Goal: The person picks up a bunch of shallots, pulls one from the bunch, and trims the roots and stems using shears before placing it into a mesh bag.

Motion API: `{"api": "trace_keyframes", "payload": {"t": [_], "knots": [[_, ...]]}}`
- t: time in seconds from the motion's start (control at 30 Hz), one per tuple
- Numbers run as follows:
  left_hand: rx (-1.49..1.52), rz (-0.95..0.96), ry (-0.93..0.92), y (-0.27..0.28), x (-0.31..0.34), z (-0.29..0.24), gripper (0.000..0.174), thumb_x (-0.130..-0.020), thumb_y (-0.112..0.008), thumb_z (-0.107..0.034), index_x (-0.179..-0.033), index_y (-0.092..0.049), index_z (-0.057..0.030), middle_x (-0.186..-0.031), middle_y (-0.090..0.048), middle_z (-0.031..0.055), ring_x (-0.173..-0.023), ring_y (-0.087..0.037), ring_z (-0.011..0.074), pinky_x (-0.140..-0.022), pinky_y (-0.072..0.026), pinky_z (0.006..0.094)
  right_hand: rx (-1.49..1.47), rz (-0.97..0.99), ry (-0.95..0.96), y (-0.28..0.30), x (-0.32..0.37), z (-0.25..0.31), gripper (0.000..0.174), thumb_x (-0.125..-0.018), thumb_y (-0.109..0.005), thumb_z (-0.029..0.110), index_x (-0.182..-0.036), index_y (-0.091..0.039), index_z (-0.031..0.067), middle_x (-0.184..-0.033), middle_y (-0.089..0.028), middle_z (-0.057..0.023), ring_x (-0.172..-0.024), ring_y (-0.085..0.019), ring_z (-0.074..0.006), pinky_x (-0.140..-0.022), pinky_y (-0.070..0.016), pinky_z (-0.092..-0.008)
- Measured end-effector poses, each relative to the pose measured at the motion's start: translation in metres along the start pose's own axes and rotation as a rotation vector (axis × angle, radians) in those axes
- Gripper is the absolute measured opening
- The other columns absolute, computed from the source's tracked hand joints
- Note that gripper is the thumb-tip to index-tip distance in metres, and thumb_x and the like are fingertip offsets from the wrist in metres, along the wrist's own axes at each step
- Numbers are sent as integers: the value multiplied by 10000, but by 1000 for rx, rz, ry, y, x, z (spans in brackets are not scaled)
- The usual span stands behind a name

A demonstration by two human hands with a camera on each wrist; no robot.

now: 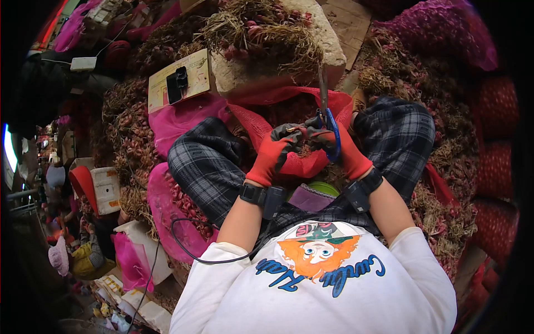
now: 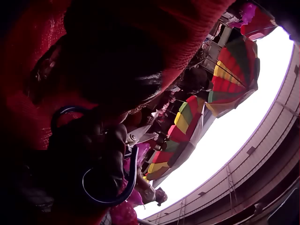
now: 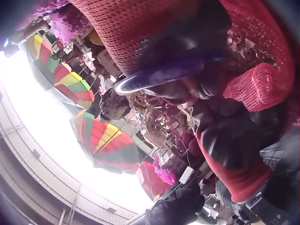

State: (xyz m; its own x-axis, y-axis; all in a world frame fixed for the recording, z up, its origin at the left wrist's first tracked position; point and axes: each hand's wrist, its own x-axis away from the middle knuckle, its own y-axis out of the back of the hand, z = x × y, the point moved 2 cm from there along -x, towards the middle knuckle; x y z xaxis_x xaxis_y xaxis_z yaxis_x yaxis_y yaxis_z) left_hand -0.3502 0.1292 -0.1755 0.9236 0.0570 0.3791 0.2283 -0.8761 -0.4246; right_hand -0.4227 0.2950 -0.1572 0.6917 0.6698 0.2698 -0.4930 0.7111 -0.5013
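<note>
In the head view the left hand, in a red and dark glove, curls its fingers round a small dry stem, mostly hidden. The right hand, gloved alike, has blue-handled scissors looped over it, blades pointing away from the body. Both hands' fingertips meet above a red mesh bag lying between the knees. From the right wrist, the blue handle crosses the right hand, close to the left hand. The left wrist view is dark, with the scissors' blades visible.
A stone block with dried shallot bunches stands ahead. Left of it, a phone lies on a board. Shallot heaps flank both sides, with full red sacks at right. A cable crosses by the left arm.
</note>
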Motion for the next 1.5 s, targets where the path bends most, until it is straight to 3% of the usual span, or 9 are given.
{"api": "trace_keyframes", "payload": {"t": [0.23, 0.33, 0.83, 1.0, 1.1, 1.2, 1.3, 1.43, 1.5], "knots": [[-596, -67, -516, 19, -12, 29, 233, -874, -541, -31, -1099, -598, -8, -978, -629, 22, -893, -585, 103, -807, -463, 228, -173, 105, -264, 10, 0, -14, 209, -850, -597, 136, -1006, -572, -1, -798, -583, -48, -664, -578, -133, -601, -457, -248], [-10, 64, -112, -18, 7, -9, 265, -885, -560, -76, -1139, -590, -9, -1013, -634, 28, -896, -584, 95, -782, -473, 232, -63, 84, -200, 11, 4, -11, 160, -879, -568, 131, -982, -592, 10, -776, -569, -18, -659, -560, -108, -595, -441, -238], [-386, -102, 42, 22, -6, 11, 189, -798, -639, -73, -984, -631, -36, -785, -635, 48, -711, -611, 163, -675, -485, 263, 105, -91, -37, 19, -2, -9, 316, -824, -640, 206, -1055, -586, -3, -840, -592, -34, -681, -583, -112, -611, -499, -247], [-1329, -420, -290, 46, -11, 18, 496, -712, -744, -205, -1160, -573, -81, -1121, -547, 159, -871, -592, 286, -782, -487, 353, 33, -235, 26, 36, -3, 3, 335, -841, -635, 230, -1084, -568, 8, -850, -576, -12, -669, -570, -102, -590, -481, -245], [-1409, -479, -409, 19, -5, 5, 626, -712, -758, -162, -1271, -490, -77, -1337, -382, 169, -1052, -554, 264, -874, -470, 338, 12, -269, 19, 31, -6, 5, 301, -862, -628, 238, -1067, -574, 24, -866, -574, 7, -657, -551, -80, -583, -467, -242], [-396, -96, -202, 21, -24, 31, 507, -765, -647, 25, -1244, -485, -1, -1218, -515, 109, -1061, -560, 186, -868, -477, 294, 16, -214, 50, 34, -6, -6, 274, -879, -616, 229, -1061, -572, 29, -860, -573, 15, -652, -536, -65, -593, -459, -227], [-246, 196, -142, 1, -13, 37, 518, -730, -671, -9, -1215, -491, 0, -1146, -534, 113, -997, -585, 218, -861, -475, 295, 129, -200, 41, 39, -14, -25, 273, -876, -621, 224, -1066, -565, 36, -866, -578, 15, -681, -547, -59, -612, -447, -206], [-283, -222, -203, 22, -19, 75, 262, -792, -558, 62, -1049, -579, 22, -941, -644, 71, -840, -627, 149, -739, -510, 261, 100, -168, -27, 22, -5, -26, 286, -860, -631, 200, -1084, -552, 41, -912, -612, -11, -708, -577, -76, -626, -451, -205], [-27, -84, -65, 29, -23, 62, 178, -802, -556, 42, -975, -581, 8, -879, -634, 58, -725, -616, 126, -648, -506, 249, 103, -122, -59, 29, -4, -21, 303, -838, -644, 184, -1080, -550, 28, -904, -619, -36, -684, -579, -85, -611, -471, -222]]}}
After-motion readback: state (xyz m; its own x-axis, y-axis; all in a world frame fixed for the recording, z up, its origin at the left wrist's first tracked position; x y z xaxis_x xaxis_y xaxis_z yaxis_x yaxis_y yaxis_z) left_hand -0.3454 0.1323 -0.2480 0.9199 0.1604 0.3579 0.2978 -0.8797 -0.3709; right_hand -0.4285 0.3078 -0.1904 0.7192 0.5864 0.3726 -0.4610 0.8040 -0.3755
